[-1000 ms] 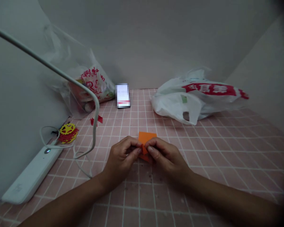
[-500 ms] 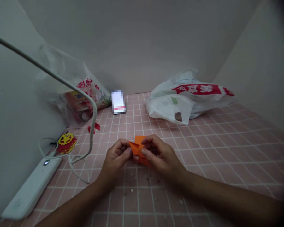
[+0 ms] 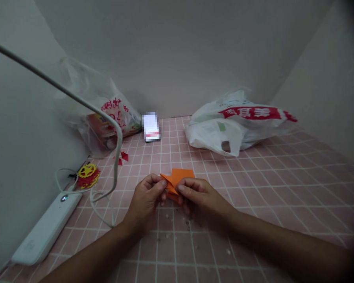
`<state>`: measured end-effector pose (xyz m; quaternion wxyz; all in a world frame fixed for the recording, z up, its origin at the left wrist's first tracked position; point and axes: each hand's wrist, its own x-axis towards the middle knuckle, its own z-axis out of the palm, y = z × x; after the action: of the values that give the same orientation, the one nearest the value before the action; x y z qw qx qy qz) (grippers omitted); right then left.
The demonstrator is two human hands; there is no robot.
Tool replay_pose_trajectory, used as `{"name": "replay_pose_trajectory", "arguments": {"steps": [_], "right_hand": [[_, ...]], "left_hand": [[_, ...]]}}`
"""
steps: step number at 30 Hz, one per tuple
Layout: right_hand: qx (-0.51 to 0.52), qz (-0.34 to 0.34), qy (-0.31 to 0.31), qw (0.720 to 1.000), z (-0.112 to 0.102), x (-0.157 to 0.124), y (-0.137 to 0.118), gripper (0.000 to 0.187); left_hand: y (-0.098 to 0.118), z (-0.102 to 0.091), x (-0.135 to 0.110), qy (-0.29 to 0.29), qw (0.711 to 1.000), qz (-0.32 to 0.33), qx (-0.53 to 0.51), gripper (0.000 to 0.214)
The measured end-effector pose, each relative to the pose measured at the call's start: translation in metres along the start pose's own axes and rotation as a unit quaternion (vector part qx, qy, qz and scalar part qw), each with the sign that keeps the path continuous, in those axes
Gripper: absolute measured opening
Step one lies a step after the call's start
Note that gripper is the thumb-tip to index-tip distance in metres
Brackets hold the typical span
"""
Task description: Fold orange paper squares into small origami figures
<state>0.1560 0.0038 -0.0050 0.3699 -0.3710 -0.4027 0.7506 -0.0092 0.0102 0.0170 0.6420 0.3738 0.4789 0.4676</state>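
A folded piece of orange paper (image 3: 183, 175) is held between my two hands, a little above the tiled surface. My left hand (image 3: 147, 196) pinches a pointed flap at its left side between thumb and fingers. With thumb and index finger, my right hand (image 3: 199, 192) grips the paper's right part. A flat square panel stands up behind the right fingers, and a lower fold shows between the hands. Parts of the paper are hidden by my fingers.
On the pink tiled surface (image 3: 253, 188) lie a white plastic bag (image 3: 212, 135), a lit phone (image 3: 151, 126), a clear bag of packages (image 3: 106, 129), red paper scraps (image 3: 124, 156), yellow and red cutouts (image 3: 87, 173) and a white power bank (image 3: 47, 232). A white cable (image 3: 117, 157) arcs across the left.
My right fingers have shifted on the orange paper, so more of its square panel shows. The left flap is drawn out into a sharper point. The whole view has shifted slightly.
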Motion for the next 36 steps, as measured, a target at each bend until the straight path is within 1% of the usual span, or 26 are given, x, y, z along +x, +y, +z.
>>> {"name": "replay_pose_trajectory", "arguments": {"steps": [3,8,10,14,16,19,22,24,27,29,32,34,36], "right_hand": [[-0.001,0.001,-0.008,1.0,0.001,0.001,0.001,0.031],[-0.03,-0.002,0.002,1.0,0.001,0.002,0.004,0.029],[-0.037,-0.023,0.006,0.999,0.0,0.003,0.007,0.029],[-0.082,-0.072,0.039,0.993,0.0,0.005,0.011,0.033],[-0.086,-0.058,0.037,0.994,0.001,0.006,0.011,0.032],[-0.103,-0.058,0.048,0.992,0.005,0.004,0.011,0.034],[-0.154,-0.095,0.059,0.982,0.007,0.001,0.005,0.034],[-0.192,-0.143,0.05,0.97,0.007,-0.001,0.0,0.032],[-0.234,-0.22,0.052,0.946,0.005,-0.005,-0.007,0.025],[-0.257,-0.251,0.067,0.931,0.004,-0.007,-0.01,0.018],[-0.292,-0.259,0.073,0.918,0.005,-0.007,-0.009,0.009],[-0.308,-0.259,0.077,0.912,0.006,-0.008,-0.006,0.008],[-0.327,-0.274,0.086,0.9,0.007,-0.008,-0.004,0.01]], "left_hand": [[-0.002,-0.001,0.0,-0.009,1.0,0.002,0.008,0.028],[-0.005,0.0,0.001,-0.012,1.0,0.007,0.015,0.026],[-0.006,0.0,0.001,-0.012,1.0,0.006,0.003,0.026],[-0.01,0.0,0.001,-0.026,0.999,0.007,-0.023,0.028],[-0.012,0.0,0.001,-0.026,0.999,0.02,-0.034,0.026],[-0.014,-0.001,0.0,-0.052,0.997,0.034,-0.038,0.028],[-0.012,0.0,-0.002,-0.071,0.995,0.053,-0.043,0.031],[-0.009,-0.001,-0.003,-0.076,0.994,0.068,-0.035,0.03],[-0.004,-0.001,-0.006,-0.068,0.99,0.117,0.03,0.025],[-0.003,-0.002,-0.007,-0.065,0.981,0.162,0.089,0.019],[-0.005,-0.003,-0.009,-0.071,0.957,0.222,0.174,0.01],[-0.007,-0.004,-0.009,-0.073,0.941,0.246,0.221,0.007],[-0.009,-0.006,-0.008,-0.072,0.928,0.262,0.256,0.007]]}}
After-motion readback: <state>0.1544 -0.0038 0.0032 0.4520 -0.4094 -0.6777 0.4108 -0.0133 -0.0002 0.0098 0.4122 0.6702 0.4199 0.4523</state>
